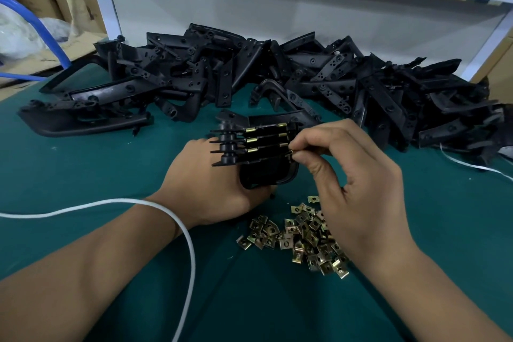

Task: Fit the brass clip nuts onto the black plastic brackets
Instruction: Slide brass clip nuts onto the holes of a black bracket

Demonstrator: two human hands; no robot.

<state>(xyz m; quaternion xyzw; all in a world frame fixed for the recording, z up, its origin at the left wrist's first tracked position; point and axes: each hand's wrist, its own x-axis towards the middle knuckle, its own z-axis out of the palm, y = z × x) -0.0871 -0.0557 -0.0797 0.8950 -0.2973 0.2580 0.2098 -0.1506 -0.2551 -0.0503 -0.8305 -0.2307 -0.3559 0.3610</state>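
My left hand [211, 189] grips a stack of black plastic brackets [263, 153] above the green table, fingers curled under and behind them. Several brass clip nuts [251, 140] sit on the edges of the upper brackets. My right hand [347, 172] pinches a brass clip nut [291, 151] between thumb and forefinger against the right end of a lower bracket. A heap of loose brass clip nuts [299, 233] lies on the table just below both hands.
A big pile of black plastic brackets [249, 75] stretches across the back of the green table [111, 175]. A white cord [177, 219] loops over my left wrist. A white frame wall stands behind; cardboard boxes and a blue hose [36, 22] lie at left.
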